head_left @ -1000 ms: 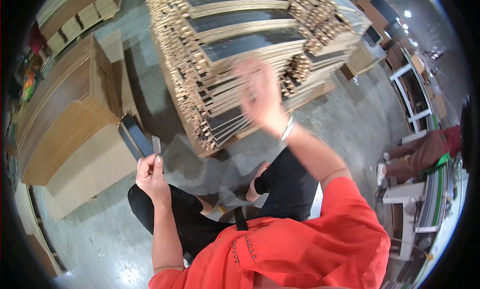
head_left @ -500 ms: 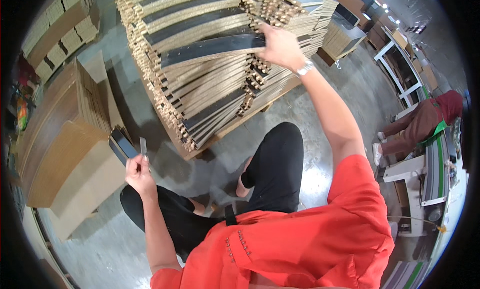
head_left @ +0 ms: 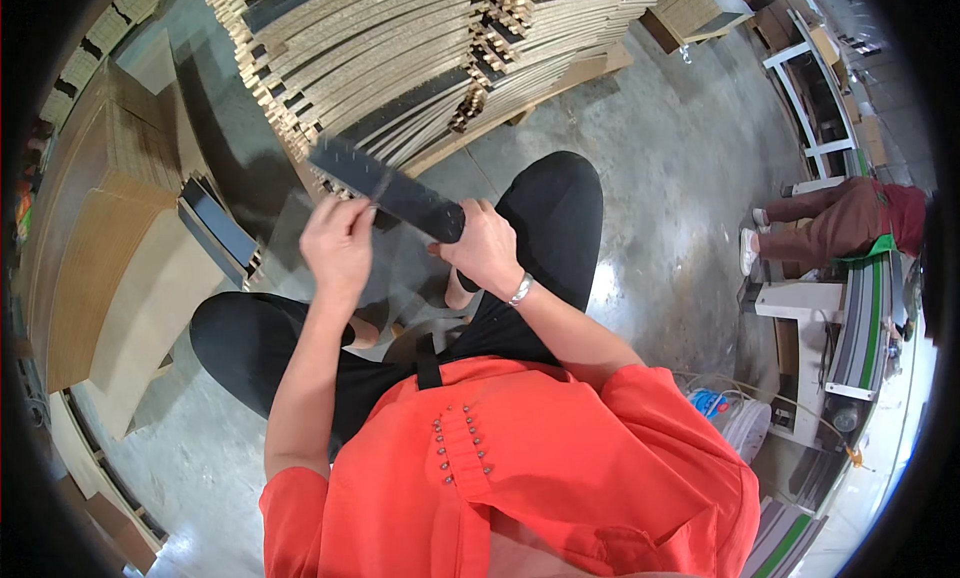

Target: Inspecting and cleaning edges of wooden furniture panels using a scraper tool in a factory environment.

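Observation:
In front of my body, between my knees, is a narrow dark-faced board strip point(head_left: 412, 200). My right hand point(head_left: 485, 246) grips its near right end, the fingers wrapped round it. My left hand point(head_left: 338, 243) is closed in a pinch on a small flat metal blade point(head_left: 381, 185), which lies across the strip's dark face. Motion blurs the strip's far end. Beyond it rises a large stack of chipboard strips point(head_left: 380, 53), some showing dark faces, on a wooden pallet point(head_left: 425, 164).
On my left, a few dark strips point(head_left: 222, 223) stand by a stack of brown panels point(head_left: 75, 278). At the right, a person in brown trousers point(head_left: 820, 218) is beside a striped conveyor-like bench point(head_left: 858, 328). A white bucket point(head_left: 745, 423) is near my right side.
My right hand has brought a dark strip from the stack down toward me. My left hand has moved right and up, setting the blade against the strip. My view has shifted too.

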`<state>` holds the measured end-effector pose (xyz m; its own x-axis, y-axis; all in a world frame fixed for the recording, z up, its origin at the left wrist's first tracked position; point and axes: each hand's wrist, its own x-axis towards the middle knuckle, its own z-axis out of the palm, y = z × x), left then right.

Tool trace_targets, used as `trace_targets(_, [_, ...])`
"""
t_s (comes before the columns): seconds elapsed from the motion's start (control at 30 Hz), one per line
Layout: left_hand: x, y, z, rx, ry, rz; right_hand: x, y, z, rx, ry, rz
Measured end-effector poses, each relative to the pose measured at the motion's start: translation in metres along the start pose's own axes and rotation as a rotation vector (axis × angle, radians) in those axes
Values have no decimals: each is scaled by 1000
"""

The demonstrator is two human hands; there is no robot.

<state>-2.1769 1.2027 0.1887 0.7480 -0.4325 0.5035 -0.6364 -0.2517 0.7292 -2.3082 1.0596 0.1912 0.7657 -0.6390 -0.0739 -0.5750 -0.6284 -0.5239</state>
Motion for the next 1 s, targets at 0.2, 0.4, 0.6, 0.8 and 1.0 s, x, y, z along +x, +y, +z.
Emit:
trace_targets(0.2, [-21,5,49,200,-204,272,-1,5,7,59,-89,-31])
trace_targets(0.4, [57,-58,43,504,106,212,-18,6,20,180,-34,11])
trace_targets(0.6, [0,-7,52,451,-221,421,-26,15,5,157,-9,23])
trace_targets(0.8, [46,-82,36,622,-38,138,-30,19,13,121,-1,42])
trace_targets(1.0, [49,-59,50,449,-150,360,-8,7,4,86,22,33])
